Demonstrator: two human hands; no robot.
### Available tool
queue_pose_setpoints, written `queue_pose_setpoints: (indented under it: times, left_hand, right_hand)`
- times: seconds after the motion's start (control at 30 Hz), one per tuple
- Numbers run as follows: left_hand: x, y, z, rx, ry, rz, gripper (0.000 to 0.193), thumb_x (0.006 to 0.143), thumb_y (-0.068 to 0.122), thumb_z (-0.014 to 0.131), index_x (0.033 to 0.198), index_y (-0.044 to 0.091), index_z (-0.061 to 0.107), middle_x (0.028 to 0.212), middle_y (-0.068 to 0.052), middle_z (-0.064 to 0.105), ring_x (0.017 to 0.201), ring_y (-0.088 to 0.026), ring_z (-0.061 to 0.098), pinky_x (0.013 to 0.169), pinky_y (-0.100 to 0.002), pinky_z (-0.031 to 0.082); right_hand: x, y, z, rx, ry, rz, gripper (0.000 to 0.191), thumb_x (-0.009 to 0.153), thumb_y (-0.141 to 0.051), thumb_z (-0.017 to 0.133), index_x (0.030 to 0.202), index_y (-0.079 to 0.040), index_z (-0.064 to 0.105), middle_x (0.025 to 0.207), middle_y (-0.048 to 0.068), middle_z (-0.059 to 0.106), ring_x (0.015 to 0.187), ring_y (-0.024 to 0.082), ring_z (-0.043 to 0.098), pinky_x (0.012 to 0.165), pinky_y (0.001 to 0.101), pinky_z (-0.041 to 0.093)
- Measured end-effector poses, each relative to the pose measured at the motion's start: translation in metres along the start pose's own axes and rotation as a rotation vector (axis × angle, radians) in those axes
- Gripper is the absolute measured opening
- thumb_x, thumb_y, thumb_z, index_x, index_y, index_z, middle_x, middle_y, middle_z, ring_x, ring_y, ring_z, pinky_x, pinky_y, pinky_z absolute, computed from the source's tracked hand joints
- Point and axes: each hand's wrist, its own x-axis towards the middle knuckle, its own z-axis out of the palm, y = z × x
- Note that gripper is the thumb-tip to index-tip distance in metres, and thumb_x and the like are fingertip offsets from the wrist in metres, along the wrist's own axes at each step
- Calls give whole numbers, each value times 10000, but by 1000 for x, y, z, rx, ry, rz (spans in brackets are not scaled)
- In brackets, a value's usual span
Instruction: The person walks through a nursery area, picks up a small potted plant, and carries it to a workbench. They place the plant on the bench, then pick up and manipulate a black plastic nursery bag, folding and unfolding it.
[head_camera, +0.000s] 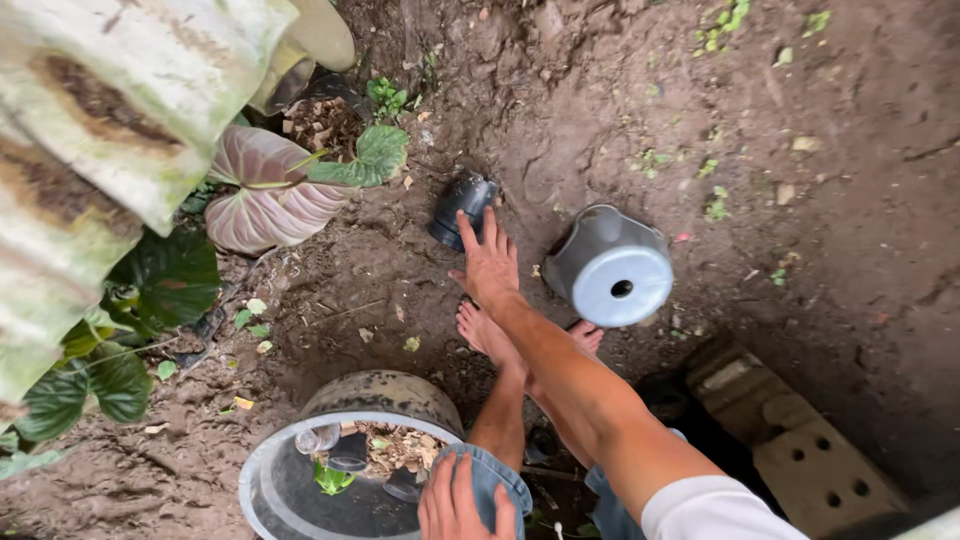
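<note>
**Right hand stretches toward a small dark pot**

Head view: the right hand (488, 262) is out flat, fingers spread, gripping nothing, its tips just short of the dark pot (462, 208) lying tipped on the soil. A grey pot (610, 266) sits upturned just to the right. The left hand (462, 500) rests open on the knee (497, 472), beside a bucket (268, 490).

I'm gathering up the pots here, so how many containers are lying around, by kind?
Small black pot, near the right hand: 1
Overturned grey pot: 1
Large grey bucket, beside the left hand: 1
Total: 3
</note>
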Motion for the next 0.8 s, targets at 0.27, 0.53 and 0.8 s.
queue_pose_setpoints:
  times: [0.27,0.53,0.8]
  left_hand:
    - [3,-50,17,78,-105,-83,470,691,306,702,1074,35,724,1170,-197,662,1100,-382,646,957,-534,490]
    - [28,9,-23,-4,-10,-9,461,746,239,667,1169,56,672,1215,-150,658,1115,-366,634,963,-503,485]
    - [32,86,-63,222,-198,199,465,801,242,657,1233,75,623,1308,-144,607,1242,-337,547,1096,-494,395]
  right_hand:
    - [38,31,17,9,112,-226,948,816,-219,805,1609,-197,286,1633,193,270,1325,450,464,1021,499,485]
    - [-1,116,-67,1002,221,195,396,939,-83,551,1318,-15,649,1000,140,704,930,280,633,853,368,511]
    - [-180,201,-192,1631,340,372,225,873,-34,567,1051,20,692,928,45,696,847,161,610,766,307,495]
